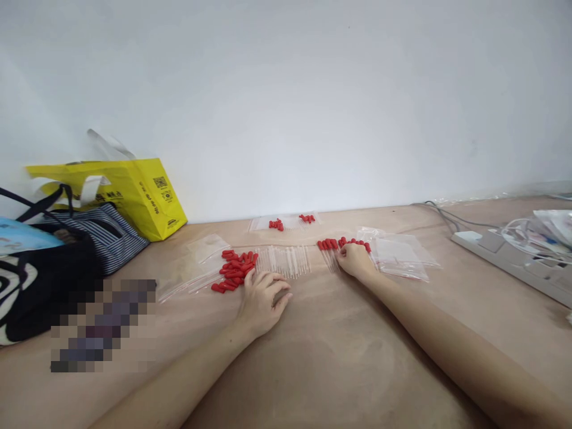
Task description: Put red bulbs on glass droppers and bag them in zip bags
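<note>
My left hand (264, 302) lies with its fingers apart on the table, at the right edge of a loose pile of red caps (235, 271). Just beyond its fingertips is a row of thin clear tubes (283, 261) without caps. My right hand (356, 261) is closed, its fingertips down at a row of thin clear tubes with red caps (328, 244). It seems to grip one of these red-capped tubes; the hand hides much of it. More red caps stick out behind the right knuckles.
Clear plastic bags (402, 253) lie right of the right hand, others (196, 271) at left. Against the wall is a bag with red-capped tubes (290, 223). A yellow bag (152, 199) and a striped bag (109, 238) stand left. A power strip (504, 259) is at right.
</note>
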A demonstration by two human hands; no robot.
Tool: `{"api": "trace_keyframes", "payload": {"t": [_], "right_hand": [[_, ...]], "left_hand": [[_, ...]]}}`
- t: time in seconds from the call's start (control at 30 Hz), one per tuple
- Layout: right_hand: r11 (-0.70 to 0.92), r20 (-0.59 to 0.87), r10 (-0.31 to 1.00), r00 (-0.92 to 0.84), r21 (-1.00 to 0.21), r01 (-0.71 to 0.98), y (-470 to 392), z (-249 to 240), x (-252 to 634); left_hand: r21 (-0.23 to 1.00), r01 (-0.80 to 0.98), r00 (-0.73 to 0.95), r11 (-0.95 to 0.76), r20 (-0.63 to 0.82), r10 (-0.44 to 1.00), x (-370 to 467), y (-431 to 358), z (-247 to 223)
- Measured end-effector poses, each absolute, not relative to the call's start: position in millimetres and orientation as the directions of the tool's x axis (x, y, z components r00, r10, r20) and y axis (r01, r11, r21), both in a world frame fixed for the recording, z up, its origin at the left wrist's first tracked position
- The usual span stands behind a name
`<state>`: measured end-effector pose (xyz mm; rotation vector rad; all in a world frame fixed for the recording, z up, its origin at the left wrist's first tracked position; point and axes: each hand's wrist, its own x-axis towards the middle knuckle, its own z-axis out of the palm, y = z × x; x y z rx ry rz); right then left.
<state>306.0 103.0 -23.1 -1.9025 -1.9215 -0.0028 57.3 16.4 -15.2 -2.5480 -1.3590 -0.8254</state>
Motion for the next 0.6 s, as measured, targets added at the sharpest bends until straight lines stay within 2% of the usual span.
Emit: {"api": "trace_keyframes", "payload": {"t": [0.2, 0.33, 0.43, 0.6], "right_hand": [[0.047, 0.327, 0.944, 0.054, -0.294, 0.955, 96.3, -15.7, 305.5], [0.119, 0.334, 0.943, 0.01, -0.364, 0.924, 83.0, -3.2, 294.6], [0.156, 0.257, 0.965, -0.047, -0.425, 0.891, 81.6, 4.2, 278.9], [0.078, 0.099, 0.994, -0.037, -0.446, 0.891, 103.1, 8.1, 253.0]], "left_hand": [[0.082, 0.843, 0.382, -0.531, 0.604, 0.699, 51.3, 22.8, -9.0], [0.084, 0.944, 0.193, -0.318, 0.641, 0.743, 16.7, 55.9, 12.4], [0.12, 0.992, -0.03, -0.034, 0.494, 0.869, -21.4, 91.8, 26.5], [0.179, 0.984, -0.068, 0.013, 0.305, 0.95, -64.4, 134.6, 29.0]]}}
